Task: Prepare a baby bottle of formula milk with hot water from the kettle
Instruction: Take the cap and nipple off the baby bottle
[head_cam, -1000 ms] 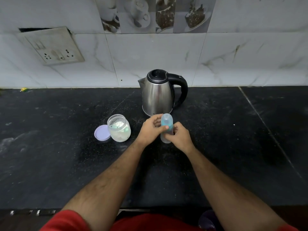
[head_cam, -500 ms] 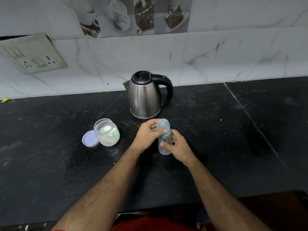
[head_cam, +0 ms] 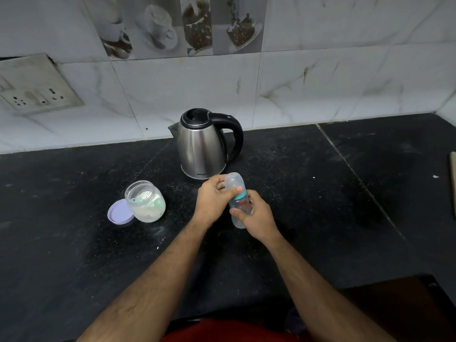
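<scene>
wall: grey-white marbled tiles, with a strip of printed tiles [head_cam: 177,25] showing cups and desserts along the top
counter [head_cam: 74,255]: black speckled stone, dusted with pale specks, a seam running diagonally on the right side
socket plate [head_cam: 32,87]: grimy switch-and-outlet panel set in the wall at far left, tilted in this view
kettle [head_cam: 201,146]: steel body, black lid shut, black handle to the right and spout to the left, standing on the counter near the wall, just behind the hands
jar [head_cam: 145,203]: clear, open, white powder inside with a pale green piece showing through the wall; it stands left of the hands, apart from them
jar lid [head_cam: 119,214]: lilac, lying flat on the counter, touching the jar's left side
left hand [head_cam: 212,202]: closed around the bottle's clear cap, thumb pressed on the cap's front
right hand [head_cam: 256,219]: wrapped around the bottle's lower body, fingers gripping from the right
baby bottle [head_cam: 237,201]: held between both hands in front of the kettle, translucent, teal collar under the cap, top leaning a little left; whether its base touches the counter cannot be told
clothing: red fabric at the bottom edge
</scene>
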The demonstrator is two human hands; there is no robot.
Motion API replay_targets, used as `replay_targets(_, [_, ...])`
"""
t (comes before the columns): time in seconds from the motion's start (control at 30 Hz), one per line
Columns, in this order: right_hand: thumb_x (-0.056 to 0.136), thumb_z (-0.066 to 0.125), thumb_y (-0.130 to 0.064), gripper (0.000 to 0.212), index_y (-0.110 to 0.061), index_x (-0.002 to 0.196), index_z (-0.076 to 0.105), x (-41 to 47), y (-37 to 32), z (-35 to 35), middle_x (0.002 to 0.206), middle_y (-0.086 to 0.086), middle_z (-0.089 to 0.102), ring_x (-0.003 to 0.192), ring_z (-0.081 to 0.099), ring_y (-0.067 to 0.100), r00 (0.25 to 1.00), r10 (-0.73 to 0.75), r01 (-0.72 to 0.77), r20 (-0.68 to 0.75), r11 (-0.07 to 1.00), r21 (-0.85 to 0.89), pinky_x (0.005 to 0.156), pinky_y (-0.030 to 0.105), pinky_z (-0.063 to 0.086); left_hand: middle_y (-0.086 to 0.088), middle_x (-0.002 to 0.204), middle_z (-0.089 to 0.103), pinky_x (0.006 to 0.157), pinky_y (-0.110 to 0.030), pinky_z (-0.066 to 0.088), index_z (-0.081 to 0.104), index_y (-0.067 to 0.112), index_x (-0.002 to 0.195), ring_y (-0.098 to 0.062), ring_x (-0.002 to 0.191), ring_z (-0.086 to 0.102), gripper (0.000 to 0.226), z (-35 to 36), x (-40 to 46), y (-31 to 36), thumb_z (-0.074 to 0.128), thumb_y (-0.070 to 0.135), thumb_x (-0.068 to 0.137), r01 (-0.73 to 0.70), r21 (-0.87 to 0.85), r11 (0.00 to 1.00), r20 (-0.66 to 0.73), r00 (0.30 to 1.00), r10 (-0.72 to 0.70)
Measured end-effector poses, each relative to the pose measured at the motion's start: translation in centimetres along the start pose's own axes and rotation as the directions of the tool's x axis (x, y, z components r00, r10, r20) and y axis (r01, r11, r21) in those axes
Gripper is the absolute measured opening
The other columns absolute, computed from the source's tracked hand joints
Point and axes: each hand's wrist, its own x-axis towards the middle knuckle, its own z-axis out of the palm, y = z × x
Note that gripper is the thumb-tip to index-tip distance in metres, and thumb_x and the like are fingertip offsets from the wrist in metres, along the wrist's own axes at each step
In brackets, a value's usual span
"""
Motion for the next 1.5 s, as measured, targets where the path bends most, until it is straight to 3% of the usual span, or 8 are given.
replay_targets(0.37, [0.076,0.084,-0.022,0.053,-0.026,0.118,0.052,-0.1,1.4,-1.1,0.113,-0.01,0.06,0.105,0.059,0.007,0.989,0.083,-0.089,-0.121,0.995,-0.045,0.085,0.022,0.047,0.002,0.099,0.077,0.074,-0.015,0.054,0.068,0.013,0.112,-0.007,0.093,0.072,0.037,0.5,1.1,0.6,0.082,0.021,0.079,-0.063,-0.161,0.985,-0.161,0.986,0.037])
replay_targets(0.67, [0.077,0.082,-0.022,0.054,-0.02,0.121,0.05,0.2,2.0,-4.1,0.115,-0.004,0.063,0.104,0.062,0.012,0.965,0.08,-0.091,-0.251,0.995,-0.032,0.09,0.033,0.053,0.005,0.109,0.071,0.087,-0.022,0.051,0.063,0.017,0.124,-0.008,0.098,0.066,0.055,1.0,3.9,-2.9,0.086,0.021,0.074,0.045,0.309,0.95,-0.118,0.993,-0.008])
replay_targets(0.77, [0.078,0.082,-0.023,0.055,-0.02,0.122,0.049,0.3,2.1,-4.5,0.115,-0.006,0.062,0.105,0.061,0.011,0.969,0.079,-0.089,-0.235,0.995,-0.034,0.09,0.03,0.052,0.004,0.114,0.07,0.087,-0.019,0.048,0.062,0.018,0.127,-0.008,0.101,0.065,0.057,1.8,4.5,-3.8,0.085,0.017,0.074,0.052,0.402,0.914,-0.078,0.997,-0.023])
replay_targets(1.0, [0.079,0.081,-0.024,0.054,-0.022,0.122,0.05,-0.1,2.3,-5.1,0.112,-0.009,0.063,0.102,0.062,0.007,0.981,0.053,-0.056,-0.184,0.998,-0.01,0.083,0.021,0.049,-0.003,0.127,0.067,0.104,-0.039,0.048,0.055,0.017,0.135,-0.019,0.116,0.062,0.064,3.0,5.3,-5.7,0.082,0.017,0.077,0.122,0.553,0.824,-0.066,0.993,-0.103])
replay_targets(1.2, [0.079,0.081,-0.023,0.058,-0.018,0.128,0.049,-0.4,2.4,-4.9,0.12,-0.003,0.063,0.109,0.062,0.011,0.99,0.052,-0.052,-0.134,0.999,-0.002,0.093,0.031,0.053,-0.007,0.139,0.059,0.106,-0.039,0.046,0.046,0.015,0.145,-0.021,0.124,0.058,0.081,2.8,5.0,-6.1,0.084,0.023,0.075,0.115,0.523,0.844,-0.092,0.993,-0.078])
replay_targets(1.33, [0.078,0.082,-0.023,0.056,-0.018,0.125,0.052,-0.2,2.3,-4.5,0.118,-0.004,0.064,0.107,0.063,0.009,0.991,0.059,-0.057,-0.123,0.998,0.019,0.092,0.03,0.054,0.008,0.111,0.072,0.084,-0.024,0.053,0.067,0.019,0.122,-0.002,0.091,0.065,0.04,2.2,2.8,-4.4,0.073,0.035,0.085,0.002,0.325,0.946,-0.314,0.944,0.106])
replay_targets(1.4, [0.078,0.081,-0.022,0.051,-0.019,0.121,0.055,-0.1,1.9,-4.2,0.115,-0.004,0.066,0.106,0.064,0.009,0.994,0.071,-0.068,-0.083,0.997,0.041,0.091,0.03,0.054,0.01,0.094,0.075,0.082,-0.027,0.055,0.072,0.024,0.105,-0.002,0.088,0.069,0.017,2.1,1.6,-2.9,0.067,0.034,0.091,-0.074,0.112,0.991,-0.246,0.964,0.1])
replay_targets(1.5, [0.081,0.077,-0.021,0.035,-0.028,0.111,0.061,-0.2,0.7,-3.8,0.105,-0.006,0.071,0.101,0.067,0.009,0.994,0.074,-0.086,0.082,0.985,0.148,0.084,0.026,0.054,0.001,0.112,0.074,0.091,-0.032,0.053,0.07,0.021,0.11,-0.014,0.109,0.068,0.027,1.7,0.3,-0.7,0.057,0.039,0.096,-0.079,-0.071,0.994,0.053,0.995,0.082])
